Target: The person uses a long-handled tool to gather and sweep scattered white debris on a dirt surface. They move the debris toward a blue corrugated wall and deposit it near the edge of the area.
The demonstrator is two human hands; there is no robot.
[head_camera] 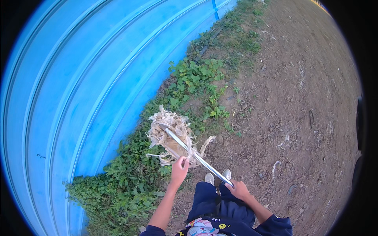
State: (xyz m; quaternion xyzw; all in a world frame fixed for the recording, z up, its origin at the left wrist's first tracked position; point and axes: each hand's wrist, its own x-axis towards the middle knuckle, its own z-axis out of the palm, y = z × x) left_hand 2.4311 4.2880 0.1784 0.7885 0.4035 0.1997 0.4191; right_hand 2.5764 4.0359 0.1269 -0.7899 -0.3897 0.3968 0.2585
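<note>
A long shiny metal pole (pixel 206 165) slants from the lower right to the upper left in front of me. My right hand (pixel 238 190) is closed round its lower end. A thick tangle of dirty, pale plastic film strips (pixel 172 129) is wrapped about the upper end, which hides whatever head the pole has. At the lower edge of this bundle, my left hand (pixel 180 168) pinches a strip of the film between thumb and fingers, just left of the pole. One loose strip sticks out on the right of the bundle.
A blue ribbed metal sheet wall (pixel 97 73) fills the left side. Green weeds and vines (pixel 195 76) grow along its foot. Bare brown soil (pixel 295 112) with small clods and scattered film scraps (pixel 275 166) lies on the right. My shoes (pixel 209 178) stand at the soil's edge.
</note>
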